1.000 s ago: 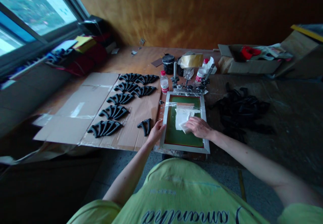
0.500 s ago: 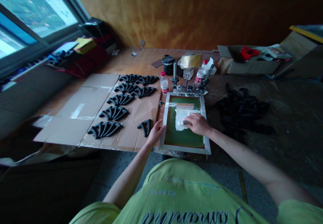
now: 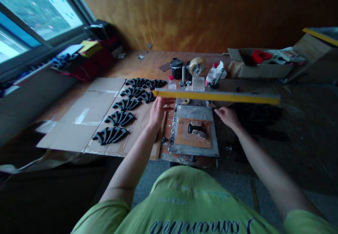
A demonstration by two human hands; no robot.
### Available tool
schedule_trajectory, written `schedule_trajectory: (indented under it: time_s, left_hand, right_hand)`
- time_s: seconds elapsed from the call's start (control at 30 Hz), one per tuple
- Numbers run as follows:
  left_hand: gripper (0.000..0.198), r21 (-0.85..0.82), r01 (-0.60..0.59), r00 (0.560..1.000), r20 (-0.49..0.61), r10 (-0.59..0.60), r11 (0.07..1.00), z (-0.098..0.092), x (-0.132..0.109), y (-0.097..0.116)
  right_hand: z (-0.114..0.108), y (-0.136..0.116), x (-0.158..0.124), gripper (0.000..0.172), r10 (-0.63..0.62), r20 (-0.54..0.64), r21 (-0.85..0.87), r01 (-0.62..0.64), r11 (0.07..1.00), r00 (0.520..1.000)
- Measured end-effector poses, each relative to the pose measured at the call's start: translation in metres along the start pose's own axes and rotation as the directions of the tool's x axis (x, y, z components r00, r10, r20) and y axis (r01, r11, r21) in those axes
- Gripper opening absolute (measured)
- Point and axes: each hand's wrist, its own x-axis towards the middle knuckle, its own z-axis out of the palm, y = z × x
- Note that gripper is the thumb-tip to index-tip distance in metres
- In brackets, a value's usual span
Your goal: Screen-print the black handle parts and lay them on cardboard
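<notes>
A screen-printing frame [image 3: 216,96] is tilted up and seen nearly edge-on as a long yellow-and-grey bar. My left hand [image 3: 157,112] is at its left end, gripping the edge with fingers stretched beneath it. Lower down, beyond the frame's underside, my right hand [image 3: 227,117] hovers at the right of the metal base plate [image 3: 194,111], fingers loosely curled and nothing visible in them. On the plate lies a brown board [image 3: 183,139] with a pale block, and a black curved handle-like piece [image 3: 198,131] rests on that block.
Several fans of black curved pieces [image 3: 120,118] lie on flattened cardboard [image 3: 71,130] at left. A dark heap of pieces [image 3: 261,121] is at right. Behind stand a red-capped bottle [image 3: 171,83], a black tub [image 3: 176,68], a tape roll [image 3: 197,66] and a carton [image 3: 264,70].
The frame has swung up off the base, uncovering the board and black piece. My left hand rose with it. My right hand left the white scraper and ink area and moved right.
</notes>
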Motion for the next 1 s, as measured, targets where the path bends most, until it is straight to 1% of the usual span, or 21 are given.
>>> schedule_trajectory:
  time_s: [0.07,0.13,0.2,0.27,0.3,0.33,0.37,0.4,0.43,0.47,0.53,0.57,0.6,0.63,0.7,0.73,0.77,0.83,0.9,0.93,1.0]
  left_hand:
    - [0.066,-0.012,-0.017,1.0,0.015,0.017,1.0,0.008,0.017,0.007]
    - [0.066,-0.014,-0.017,1.0,-0.006,0.017,1.0,0.013,0.02,0.002]
    - [0.067,-0.024,0.035,0.999,-0.032,-0.035,0.999,0.016,0.004,-0.014]
    - [0.07,-0.016,0.218,0.975,0.048,-0.217,0.976,0.019,-0.028,-0.041]
    - [0.072,0.023,0.367,0.918,0.155,-0.366,0.93,0.022,-0.049,-0.057]
    - [0.076,0.101,0.537,0.79,0.29,-0.541,0.838,0.025,-0.069,-0.072]
    - [0.078,0.154,0.647,0.672,0.348,-0.654,0.746,0.028,-0.089,-0.086]
    - [0.078,0.136,0.709,0.622,0.342,-0.704,0.692,0.031,-0.107,-0.098]
    - [0.075,0.074,0.737,0.612,0.347,-0.71,0.672,0.034,-0.121,-0.108]
    - [0.07,0.001,0.746,0.631,0.318,-0.708,0.666,0.035,-0.13,-0.116]
    - [0.06,-0.101,0.72,0.688,0.229,-0.688,0.686,0.028,-0.135,-0.127]
    - [0.056,-0.1,0.7,0.712,0.166,-0.682,0.707,0.019,-0.132,-0.131]
    - [0.053,-0.067,0.679,0.734,0.088,-0.674,0.731,0.005,-0.126,-0.135]
    - [0.05,-0.014,0.661,0.75,0.005,-0.661,0.75,-0.012,-0.119,-0.139]
    - [0.048,0.116,0.635,0.77,-0.169,-0.615,0.764,-0.053,-0.105,-0.147]
    - [0.048,0.186,0.647,0.759,-0.253,-0.6,0.74,-0.075,-0.1,-0.152]
    - [0.05,0.272,0.671,0.738,-0.323,-0.592,0.689,-0.096,-0.097,-0.158]
    - [0.057,0.45,0.725,0.686,-0.414,-0.598,0.521,-0.13,-0.095,-0.169]
    - [0.063,0.572,0.74,0.645,-0.458,-0.611,0.353,-0.148,-0.093,-0.181]
    - [0.065,0.607,0.737,0.634,-0.467,-0.617,0.298,-0.152,-0.092,-0.186]
    - [0.065,0.645,0.724,0.63,-0.475,-0.614,0.244,-0.153,-0.087,-0.193]
  right_hand:
    - [0.032,-0.003,-0.027,0.038,-0.118,0.131,-0.057,0.126,0.99,0.984]
    - [0.059,-0.012,-0.048,0.034,-0.24,0.195,-0.148,0.27,0.951,0.951]
    - [0.074,-0.023,-0.06,0.026,-0.284,0.206,-0.228,0.328,0.917,0.937]
    - [0.078,-0.036,-0.066,0.018,-0.212,0.228,-0.257,0.268,0.928,0.95]
    - [0.077,-0.044,-0.07,0.017,-0.153,0.232,-0.256,0.212,0.943,0.96]
    - [0.077,-0.053,-0.076,0.017,-0.103,0.223,-0.243,0.158,0.957,0.969]
    - [0.076,-0.064,-0.083,0.018,-0.081,0.205,-0.217,0.126,0.968,0.975]
    - [0.076,-0.075,-0.091,0.018,-0.102,0.188,-0.175,0.136,0.975,0.977]
    - [0.077,-0.085,-0.099,0.017,-0.173,0.184,-0.116,0.196,0.974,0.967]
    - [0.078,-0.094,-0.106,0.015,-0.278,0.197,-0.045,0.292,0.955,0.94]
    - [0.076,-0.097,-0.111,0.014,-0.467,0.234,0.098,0.457,0.884,0.853]
    - [0.072,-0.089,-0.107,0.014,-0.505,0.242,0.141,0.485,0.863,0.829]
    - [0.066,-0.075,-0.099,0.014,-0.485,0.24,0.144,0.463,0.874,0.841]
    - [0.058,-0.055,-0.087,0.015,-0.407,0.231,0.107,0.393,0.913,0.884]
    - [0.04,-0.001,-0.057,0.018,-0.124,0.179,-0.065,0.138,0.988,0.976]
    - [0.032,0.029,-0.042,0.026,0.045,0.155,-0.178,-0.017,0.984,0.987]
    - [0.025,0.057,-0.03,0.035,0.19,0.158,-0.276,-0.142,0.951,0.969]
    - [0.019,0.102,-0.015,0.048,0.419,0.197,-0.418,-0.311,0.854,0.886]
    - [0.019,0.128,-0.014,0.055,0.507,0.238,-0.483,-0.352,0.802,0.828]
    - [0.02,0.134,-0.017,0.057,0.516,0.251,-0.501,-0.346,0.793,0.819]
    - [0.018,0.134,-0.026,0.059,0.503,0.243,-0.543,-0.313,0.779,0.83]
